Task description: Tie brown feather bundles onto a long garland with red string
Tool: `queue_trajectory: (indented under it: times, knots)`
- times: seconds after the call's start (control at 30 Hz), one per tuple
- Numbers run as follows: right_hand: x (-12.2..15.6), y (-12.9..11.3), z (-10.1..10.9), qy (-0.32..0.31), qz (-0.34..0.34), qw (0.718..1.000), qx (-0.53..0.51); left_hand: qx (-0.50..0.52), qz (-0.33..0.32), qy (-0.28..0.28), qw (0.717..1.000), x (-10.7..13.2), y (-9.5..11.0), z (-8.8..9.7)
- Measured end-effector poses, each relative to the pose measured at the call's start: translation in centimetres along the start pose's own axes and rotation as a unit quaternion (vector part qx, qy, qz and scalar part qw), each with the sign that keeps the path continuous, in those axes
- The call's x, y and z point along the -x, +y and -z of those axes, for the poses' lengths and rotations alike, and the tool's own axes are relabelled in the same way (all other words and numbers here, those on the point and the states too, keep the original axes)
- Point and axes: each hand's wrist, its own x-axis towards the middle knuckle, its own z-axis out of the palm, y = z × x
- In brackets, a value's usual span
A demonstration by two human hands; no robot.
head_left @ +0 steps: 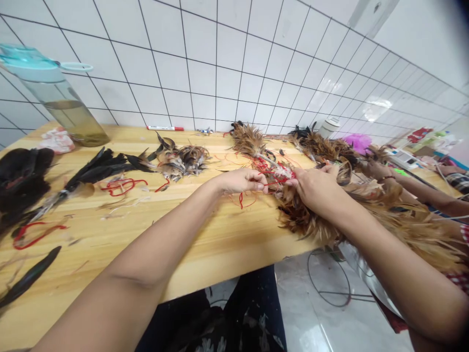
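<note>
My left hand [245, 181] is pinched closed on red string [275, 184], which runs across to the feathers beside my right hand. Closed around a bundle of brown feathers [306, 217] is my right hand [315, 188]; the quill ends and a tangle of red thread show at its fingertips. The bundle's long tan feathers spread under my right forearm, partly hidden by it. Just behind both hands lies a tan feather bunch [249, 139] with a black tip.
Black feathers [93, 171], a mixed feather clump [185, 161] and red string loops [122, 186] lie on the wooden table [205, 244]. A water bottle [69, 105] and red marker [164, 128] stand or lie near the tiled wall. At right, a co-worker's hand [379, 171] is among feathers.
</note>
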Motion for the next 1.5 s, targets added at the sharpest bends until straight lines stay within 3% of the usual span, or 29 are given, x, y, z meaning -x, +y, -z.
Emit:
queue_trajectory:
  times: [0.07,0.13,0.23,0.33,0.53,0.63,0.7,0.77,0.9,1.0,1.07,1.17,1.33,1.5]
  knots:
    - [0.0,0.4,0.2,-0.016,-0.02,1.0,-0.004,-0.086,-0.005,0.068,0.994,-0.4,-0.2,-0.1]
    - [0.1,0.4,0.7,-0.048,-0.026,0.998,-0.024,-0.093,0.015,0.135,0.986,-0.7,-0.5,-0.4]
    - [0.2,0.3,1.7,-0.095,-0.027,0.994,-0.053,0.094,0.073,0.17,0.978,-0.9,-0.8,-1.2]
    - [0.3,0.4,2.4,-0.116,-0.027,0.99,-0.07,0.313,0.101,0.19,0.925,-1.1,-0.5,-1.7]
    - [0.3,0.3,2.5,-0.147,-0.041,0.984,-0.094,0.479,-0.029,0.294,0.826,-1.3,1.3,-2.0]
    - [0.1,0.1,2.3,-0.164,-0.051,0.981,-0.094,0.496,-0.047,0.323,0.805,-1.2,2.0,-1.8]
    - [-0.1,0.2,2.2,-0.165,-0.059,0.98,-0.092,0.468,-0.033,0.335,0.818,-0.9,2.1,-1.5]
    - [-0.3,0.5,2.1,-0.16,-0.067,0.981,-0.093,0.403,-0.012,0.328,0.855,-0.6,2.2,-1.1]
    - [-0.8,1.1,1.8,-0.151,-0.067,0.98,-0.107,0.23,0.004,0.236,0.944,0.1,2.8,-0.6]
    - [-0.9,1.3,1.7,-0.16,-0.062,0.978,-0.122,0.123,-0.026,0.178,0.976,0.7,3.9,-0.4]
    - [-0.9,1.2,1.6,-0.163,-0.053,0.975,-0.138,0.081,-0.057,0.168,0.981,1.1,4.6,-0.4]
    - [-0.8,0.9,1.6,-0.166,-0.034,0.972,-0.163,0.064,-0.097,0.199,0.973,1.1,4.9,-0.4]
    - [-0.6,0.0,2.1,-0.186,-0.02,0.968,-0.169,0.104,-0.117,0.285,0.946,0.4,4.0,-0.4]
    - [-0.5,-0.8,2.6,-0.21,-0.015,0.96,-0.183,0.132,-0.126,0.319,0.93,0.2,3.7,-0.3]
